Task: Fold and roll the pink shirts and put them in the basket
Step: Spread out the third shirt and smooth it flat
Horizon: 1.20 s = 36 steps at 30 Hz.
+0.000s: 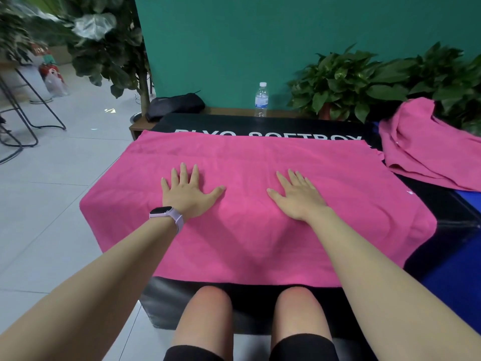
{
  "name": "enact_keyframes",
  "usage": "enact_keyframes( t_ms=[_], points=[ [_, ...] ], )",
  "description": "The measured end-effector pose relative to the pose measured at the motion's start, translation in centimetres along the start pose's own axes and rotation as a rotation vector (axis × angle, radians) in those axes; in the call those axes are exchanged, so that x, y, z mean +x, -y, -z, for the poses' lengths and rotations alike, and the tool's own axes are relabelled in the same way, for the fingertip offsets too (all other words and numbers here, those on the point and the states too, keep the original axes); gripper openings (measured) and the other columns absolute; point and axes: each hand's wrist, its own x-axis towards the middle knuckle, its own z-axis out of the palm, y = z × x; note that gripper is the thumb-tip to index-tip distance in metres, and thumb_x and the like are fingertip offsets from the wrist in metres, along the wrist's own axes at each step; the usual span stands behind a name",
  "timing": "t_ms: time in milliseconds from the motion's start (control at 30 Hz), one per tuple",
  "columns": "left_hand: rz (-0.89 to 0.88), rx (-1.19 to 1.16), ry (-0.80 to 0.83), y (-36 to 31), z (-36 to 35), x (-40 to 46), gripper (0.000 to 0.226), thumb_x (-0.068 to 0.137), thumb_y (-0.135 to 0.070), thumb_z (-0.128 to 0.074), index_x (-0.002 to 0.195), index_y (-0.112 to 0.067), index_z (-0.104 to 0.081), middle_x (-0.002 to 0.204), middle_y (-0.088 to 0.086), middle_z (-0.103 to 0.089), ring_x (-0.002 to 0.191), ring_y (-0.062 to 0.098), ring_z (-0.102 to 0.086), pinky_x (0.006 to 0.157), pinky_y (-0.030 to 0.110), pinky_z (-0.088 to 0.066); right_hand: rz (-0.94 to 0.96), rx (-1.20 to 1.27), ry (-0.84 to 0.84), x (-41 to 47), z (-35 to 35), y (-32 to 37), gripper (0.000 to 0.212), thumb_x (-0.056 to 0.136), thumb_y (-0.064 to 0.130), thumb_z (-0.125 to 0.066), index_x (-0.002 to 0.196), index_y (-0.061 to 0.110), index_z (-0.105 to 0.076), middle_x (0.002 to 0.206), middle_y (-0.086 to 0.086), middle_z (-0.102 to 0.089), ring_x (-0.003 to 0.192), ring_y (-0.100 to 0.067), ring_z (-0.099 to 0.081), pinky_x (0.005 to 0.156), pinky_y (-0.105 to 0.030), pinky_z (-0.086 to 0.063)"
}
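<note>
on the far left there is open tiled floor (52, 194) beside the black desk (260, 121), with the metal legs of a stool (31, 108) and a big leafy plant (104, 35) further back, so that side has free room for an elbow to swing out.

the pink shirt (247, 243) lies spread flat across the desk, its left edge draped over the desk's side and its near edge hanging just above the person's knees. the left hand (186, 194), with a watch (166, 213) on the wrist, presses flat on the cloth, fingers (183, 173) straight and spread wide, holding nothing. just to its right the right hand (295, 196) rests flat the same way, fingers closer together, also gripping nothing. both look to be smoothing the fabric.

by my reading the task is at an early stage: this shirt seems flattened, perhaps folded once into a rectangle, but not rolled. no basket is in view, so i cannot tell where it waits.

behind, a water bottle (261, 100) stands on the ledge by the green wall, well apart from the hands. on the right a second pink shirt (429, 152) lies crumpled, touching or nearly touching the spread one's far corner, with potted plants (364, 84) behind it; that side is the tighter one for rolling.
</note>
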Motion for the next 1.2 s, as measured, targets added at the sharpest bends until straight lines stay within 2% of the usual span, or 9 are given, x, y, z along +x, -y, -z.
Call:
enact_keyframes(
  t_ms=[200, 433, 1200],
  points=[
    [-0.003, 0.043, 0.035, -0.7, 0.1, 3.0, 0.101, 0.079, -0.092, -0.020, 0.160, -0.034, -0.005, 0.169, 0.004, -0.001, 0.155, 0.031, 0.004, 0.122, 0.057, 0.003, -0.017, -0.005, 0.009, 2.5, 0.2, -0.5, 0.077, 0.097, 0.073, -0.015, 0.162, 0.034, -0.001, 0.170, -0.004, 0.005, 0.156, -0.020, 0.007, 0.127, -0.039, 0.003],
    [-0.025, 0.099, -0.002, -1.2, -0.4, 6.4, 0.100, 0.077, -0.093, -0.016, 0.158, -0.034, -0.018, 0.167, 0.005, -0.011, 0.152, 0.033, -0.006, 0.120, 0.059, -0.004, -0.022, -0.006, -0.003, 6.0, 0.1, -1.2, 0.078, 0.096, 0.074, -0.015, 0.162, 0.035, -0.004, 0.170, -0.001, 0.004, 0.156, -0.018, 0.006, 0.126, -0.037, 0.002],
    [-0.019, 0.120, 0.005, -3.2, -1.1, 20.8, 0.102, 0.076, -0.093, -0.016, 0.158, -0.032, -0.019, 0.166, 0.004, -0.014, 0.152, 0.032, -0.009, 0.119, 0.061, -0.007, -0.027, -0.009, -0.031, 20.4, 1.3, -3.1, 0.079, 0.095, 0.075, -0.019, 0.162, 0.035, -0.010, 0.170, 0.000, -0.002, 0.156, -0.018, 0.000, 0.126, -0.038, -0.002]
  ],
)
